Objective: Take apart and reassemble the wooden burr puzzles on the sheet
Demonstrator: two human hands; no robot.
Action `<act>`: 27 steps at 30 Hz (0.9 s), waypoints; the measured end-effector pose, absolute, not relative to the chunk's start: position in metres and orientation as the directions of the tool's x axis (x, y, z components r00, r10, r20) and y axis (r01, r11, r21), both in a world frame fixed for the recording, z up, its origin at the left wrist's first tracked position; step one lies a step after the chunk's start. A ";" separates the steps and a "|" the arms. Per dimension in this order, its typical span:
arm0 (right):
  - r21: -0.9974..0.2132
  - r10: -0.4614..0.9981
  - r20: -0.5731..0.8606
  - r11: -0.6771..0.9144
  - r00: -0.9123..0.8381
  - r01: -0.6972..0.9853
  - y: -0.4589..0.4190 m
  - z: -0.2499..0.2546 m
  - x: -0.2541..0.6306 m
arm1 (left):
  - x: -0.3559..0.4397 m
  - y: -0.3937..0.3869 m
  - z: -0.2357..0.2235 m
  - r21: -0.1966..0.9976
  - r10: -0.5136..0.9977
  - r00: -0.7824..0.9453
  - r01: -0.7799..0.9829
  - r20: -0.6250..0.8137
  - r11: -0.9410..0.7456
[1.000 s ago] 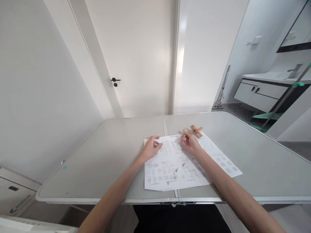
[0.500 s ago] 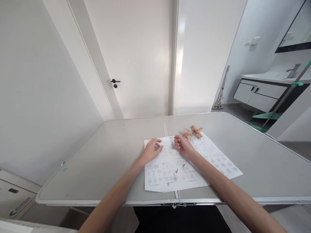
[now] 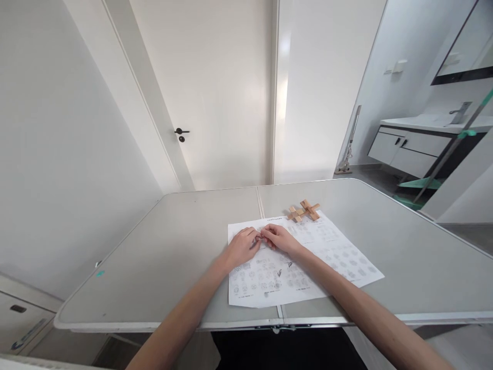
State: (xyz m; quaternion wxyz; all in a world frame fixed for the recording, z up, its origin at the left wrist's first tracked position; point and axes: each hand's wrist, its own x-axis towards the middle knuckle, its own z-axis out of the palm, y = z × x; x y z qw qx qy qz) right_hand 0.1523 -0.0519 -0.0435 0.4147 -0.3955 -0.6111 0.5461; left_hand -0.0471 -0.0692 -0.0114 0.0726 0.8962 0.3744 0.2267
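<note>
My left hand (image 3: pixel 243 245) rests over the upper left part of a printed paper sheet (image 3: pixel 254 295), its fingers curled. My right hand (image 3: pixel 278 238) meets it from the right, thumb and fingertips pinched together close to the left fingertips. Whatever lies between the fingertips, if anything, is hidden or too small to name. Small grey figures and lines of text cover the sheet. Beyond my right hand, two interlocking wooden puzzles, one lighter (image 3: pixel 296 214) and one darker (image 3: pixel 310 209), sit side by side at the sheet's far edge.
The grey folding table (image 3: pixel 162 267) has a seam down its middle and a metal edge. Behind it stands a white door (image 3: pixel 215 92) with a black handle (image 3: pixel 181 131). A washbasin cabinet (image 3: pixel 410 146) and a mop (image 3: pixel 351 144) are off to the right.
My hands have come together over the sheet, the right one moving left and toward me. The fingers of both have closed in. The wooden puzzles stay in place.
</note>
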 end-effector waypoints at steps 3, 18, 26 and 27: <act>-0.995 0.934 0.076 0.094 -0.349 0.037 -0.053 -0.042 0.152 | -0.047 -0.069 -0.011 0.296 0.699 0.623 0.635 0.350 -0.714; -0.992 0.933 0.079 0.110 -0.351 0.068 -0.054 -0.040 0.152 | -0.047 -0.068 -0.012 0.272 0.678 0.641 0.623 0.359 -0.733; -0.990 0.938 0.091 0.122 -0.335 0.075 -0.048 -0.039 0.152 | -0.047 -0.063 -0.003 0.206 0.670 0.665 0.642 0.329 -0.739; -0.988 0.939 0.095 0.129 -0.332 0.080 -0.048 -0.037 0.152 | -0.048 -0.062 0.001 0.205 0.659 0.680 0.629 0.322 -0.750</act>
